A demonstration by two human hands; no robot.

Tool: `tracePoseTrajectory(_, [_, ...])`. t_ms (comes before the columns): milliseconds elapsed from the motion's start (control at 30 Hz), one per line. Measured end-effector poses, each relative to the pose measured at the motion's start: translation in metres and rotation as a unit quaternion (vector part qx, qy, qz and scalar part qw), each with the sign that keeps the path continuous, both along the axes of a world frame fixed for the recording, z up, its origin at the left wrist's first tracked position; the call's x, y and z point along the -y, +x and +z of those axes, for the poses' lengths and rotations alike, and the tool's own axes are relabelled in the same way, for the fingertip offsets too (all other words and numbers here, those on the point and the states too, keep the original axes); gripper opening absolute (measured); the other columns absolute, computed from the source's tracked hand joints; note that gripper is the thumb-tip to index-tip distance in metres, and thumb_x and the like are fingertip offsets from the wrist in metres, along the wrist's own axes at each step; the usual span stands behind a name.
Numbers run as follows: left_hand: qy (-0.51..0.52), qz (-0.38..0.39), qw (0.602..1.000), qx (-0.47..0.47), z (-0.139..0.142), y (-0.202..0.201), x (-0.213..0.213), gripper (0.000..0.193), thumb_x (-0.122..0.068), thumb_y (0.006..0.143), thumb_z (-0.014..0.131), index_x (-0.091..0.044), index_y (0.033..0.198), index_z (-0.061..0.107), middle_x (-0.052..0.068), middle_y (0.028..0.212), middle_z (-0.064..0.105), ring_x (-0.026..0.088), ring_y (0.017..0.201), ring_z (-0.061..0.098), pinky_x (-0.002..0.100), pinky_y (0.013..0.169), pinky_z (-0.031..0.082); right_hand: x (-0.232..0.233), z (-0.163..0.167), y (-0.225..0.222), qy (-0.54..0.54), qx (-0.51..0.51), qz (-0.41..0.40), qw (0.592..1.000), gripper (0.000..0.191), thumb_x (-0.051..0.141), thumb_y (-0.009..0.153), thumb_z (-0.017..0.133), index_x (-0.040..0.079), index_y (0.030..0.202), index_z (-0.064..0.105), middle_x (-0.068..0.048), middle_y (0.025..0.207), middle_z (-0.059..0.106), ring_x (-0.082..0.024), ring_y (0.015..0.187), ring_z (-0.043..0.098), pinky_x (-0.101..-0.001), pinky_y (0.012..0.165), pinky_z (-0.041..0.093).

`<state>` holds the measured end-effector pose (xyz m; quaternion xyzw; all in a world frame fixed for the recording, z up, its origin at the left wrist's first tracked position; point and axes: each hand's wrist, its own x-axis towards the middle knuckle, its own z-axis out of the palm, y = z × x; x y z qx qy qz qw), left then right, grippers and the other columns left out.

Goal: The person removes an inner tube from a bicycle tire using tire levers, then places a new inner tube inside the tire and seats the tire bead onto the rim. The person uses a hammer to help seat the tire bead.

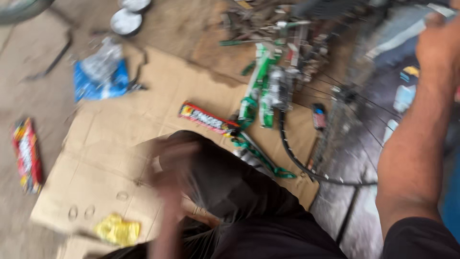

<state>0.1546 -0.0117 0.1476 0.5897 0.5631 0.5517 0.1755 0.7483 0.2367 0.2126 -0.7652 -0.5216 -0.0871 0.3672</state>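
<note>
Left hand [167,165], blurred, perhaps open above cardboard [115,158].

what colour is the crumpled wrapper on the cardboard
Yellow; the crumpled wrapper on the cardboard shows in the head view.

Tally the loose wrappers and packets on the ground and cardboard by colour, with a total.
Red long packets: 2, one on the cardboard, one on the bare ground at left
Blue packet: 1
Yellow crumpled wrapper: 1
Total: 4
The tool pile further back is too blurred to count.
</note>
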Motion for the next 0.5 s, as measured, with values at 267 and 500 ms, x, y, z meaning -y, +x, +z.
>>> tracePoseTrajectory(267, [-0.002,-0.502,0.863,-0.05,0.035,0.306,-0.019,0.062,-0.032,0.088,0.079,0.0,0.136,0.056,0.021,0.136,0.061,0.039,0.125,0.061,0.051,0.108,0.047,0.161,0.045,-0.035,-0.069,0.158,-0.024,0.985,0.043,0.028,0.092,0.084,-0.001,0.12,0.069,-0.027,0.129,0.061,-0.047,0.122,0.057,-0.0587,0.101,0.045])
tracePoseTrajectory(500, [-0.026,-0.437,0.898,-0.043,0.041,0.296,-0.01,0.091,-0.04,0.083,0.078,0.001,0.154,0.037,0.027,0.152,0.05,0.042,0.134,0.052,0.052,0.114,0.043,0.168,0.07,-0.067,0.07,-0.013,0.105,0.992,0.023,0.016,0.1,0.074,-0.002,0.115,0.072,-0.017,0.103,0.078,-0.026,0.091,0.074,-0.0356,0.086,0.058])
